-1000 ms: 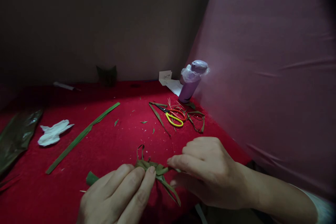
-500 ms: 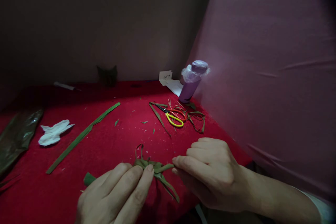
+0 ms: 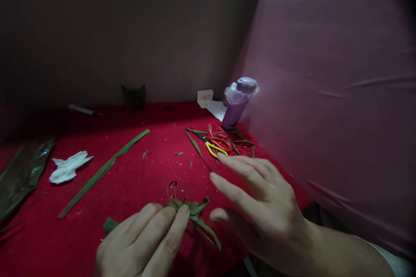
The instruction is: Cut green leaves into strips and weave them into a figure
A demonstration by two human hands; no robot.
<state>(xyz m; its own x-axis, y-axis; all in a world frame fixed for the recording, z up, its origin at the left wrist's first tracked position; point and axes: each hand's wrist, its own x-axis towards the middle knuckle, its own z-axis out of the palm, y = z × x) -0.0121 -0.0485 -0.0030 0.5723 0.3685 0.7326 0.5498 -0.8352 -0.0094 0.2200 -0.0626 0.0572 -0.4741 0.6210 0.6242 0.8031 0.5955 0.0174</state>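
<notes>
A bundle of folded green leaf strips (image 3: 196, 210) is pinched under the fingers of my left hand (image 3: 146, 238), with thin curled ends sticking out at the top and a longer strip pointing down right. Part of the bundle is hidden by the fingers. My right hand (image 3: 263, 207) is just right of it, fingers apart and holding nothing. Beyond its fingertips lie scissors (image 3: 212, 143) with red and yellow handles, among brown leaf scraps (image 3: 243, 143) and thin sticks. A green roll end (image 3: 109, 225) shows beside my left hand.
On the red cloth (image 3: 130, 194) lie a long leaf strip (image 3: 107, 166), a crumpled white tissue (image 3: 69, 168) and a plastic bag (image 3: 24, 173). A purple cup (image 3: 235, 110) with plastic wrap stands back right, near white cards (image 3: 208, 99). A pink curtain (image 3: 325, 95) hangs at the right.
My right hand has let go of the leaf strip, opened its fingers and shifted slightly up. The released strip end has curled back toward the bundle. My left hand keeps its pinch.
</notes>
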